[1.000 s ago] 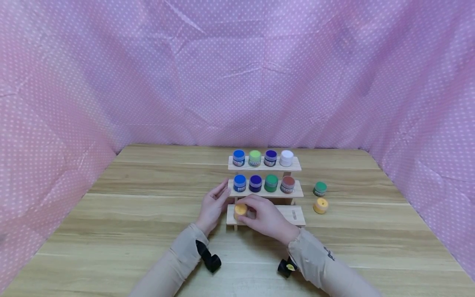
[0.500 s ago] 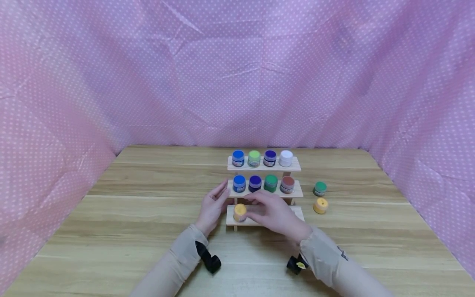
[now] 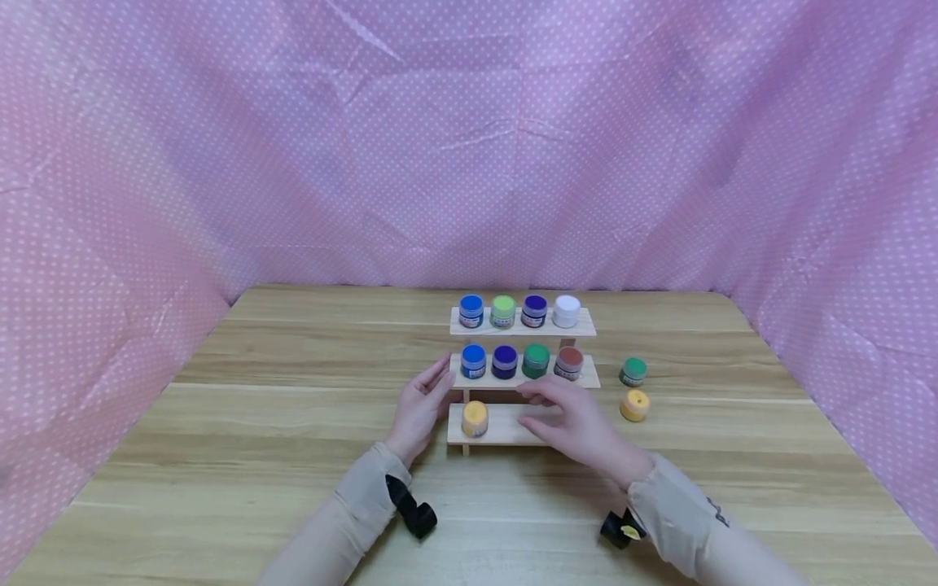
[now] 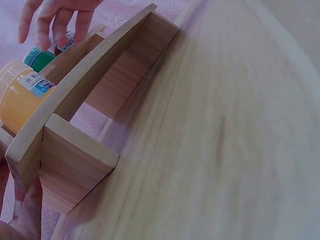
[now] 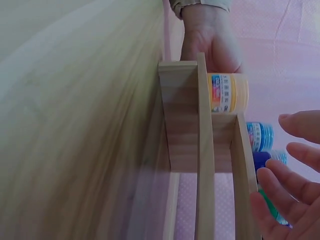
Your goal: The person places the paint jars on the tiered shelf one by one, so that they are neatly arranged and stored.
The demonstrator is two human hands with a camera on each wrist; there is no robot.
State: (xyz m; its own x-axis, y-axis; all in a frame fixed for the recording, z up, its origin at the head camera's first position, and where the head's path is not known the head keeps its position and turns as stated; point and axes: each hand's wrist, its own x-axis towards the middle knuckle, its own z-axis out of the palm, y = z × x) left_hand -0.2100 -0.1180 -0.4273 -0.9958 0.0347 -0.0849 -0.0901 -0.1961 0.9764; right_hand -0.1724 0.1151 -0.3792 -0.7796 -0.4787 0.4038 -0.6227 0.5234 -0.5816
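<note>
A three-tier wooden rack (image 3: 506, 435) stands on the table. A yellow-orange paint jar (image 3: 475, 419) sits upright at the left end of its lowest shelf; in the left wrist view the jar (image 4: 22, 102) shows its printed label. My right hand (image 3: 579, 427) hovers over the right part of that shelf, apart from the jar, thumb and fingers spread around nothing. My left hand (image 3: 418, 411) rests at the rack's left side with fingers extended; part of it is hidden behind the rack in the right wrist view.
Blue, purple, green and brown jars (image 3: 568, 363) line the middle shelf. On the top shelf are blue, light green, purple and white jars (image 3: 566, 312). Right of the rack, a green jar (image 3: 633, 372) and another yellow-orange jar (image 3: 634, 404) stand on the table (image 3: 256, 423).
My right hand has let go of the yellow-orange jar on the lowest shelf and moved off to the right. The jar stays put. My left hand has not moved.
</note>
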